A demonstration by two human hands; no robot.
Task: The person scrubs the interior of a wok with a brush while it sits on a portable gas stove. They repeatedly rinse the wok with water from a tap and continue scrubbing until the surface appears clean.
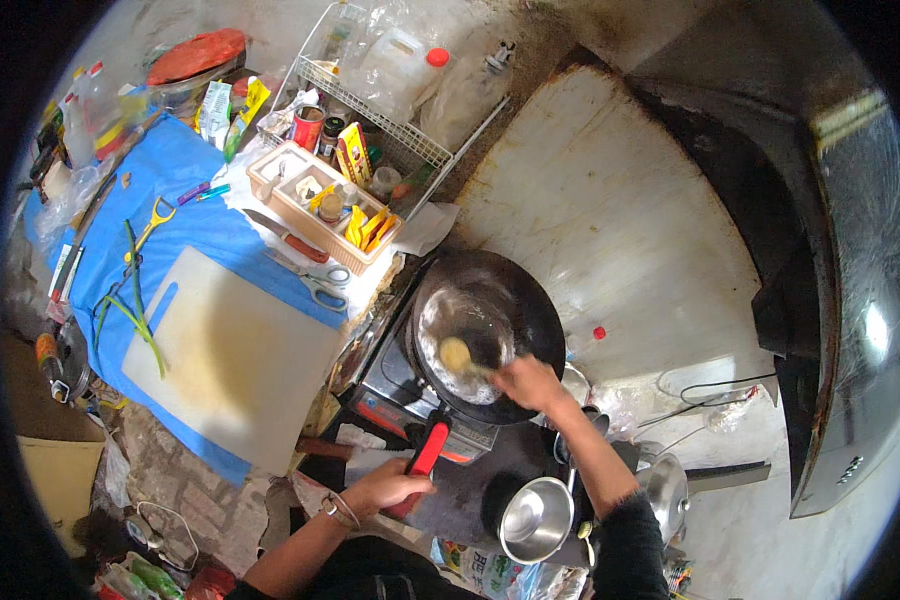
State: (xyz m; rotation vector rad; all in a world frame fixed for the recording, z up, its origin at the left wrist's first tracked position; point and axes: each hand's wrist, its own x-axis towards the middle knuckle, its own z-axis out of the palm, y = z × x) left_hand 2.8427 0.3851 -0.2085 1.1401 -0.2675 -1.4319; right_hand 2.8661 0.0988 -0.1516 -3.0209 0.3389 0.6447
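A dark wok (536, 315) sits on a black cooktop (386, 390), with whitish, foamy liquid (439, 319) inside it. My left hand (386, 484) grips the wok's red and black handle (429, 446). Over the wok's near right side, my right hand (529, 382) is closed around the handle of a round-headed brush (454, 354). The tan brush head is slightly blurred and lies in the foam near the wok's middle. Fingers hide part of the brush handle.
Left of the stove, a white cutting board (262, 375) with green onion (146, 330) lies on blue cloth. Scissors (326, 289), a knife (300, 244) and a seasoning box (322, 199) are behind it. A steel pan (538, 517) stands at right; a range hood (855, 315) juts out.
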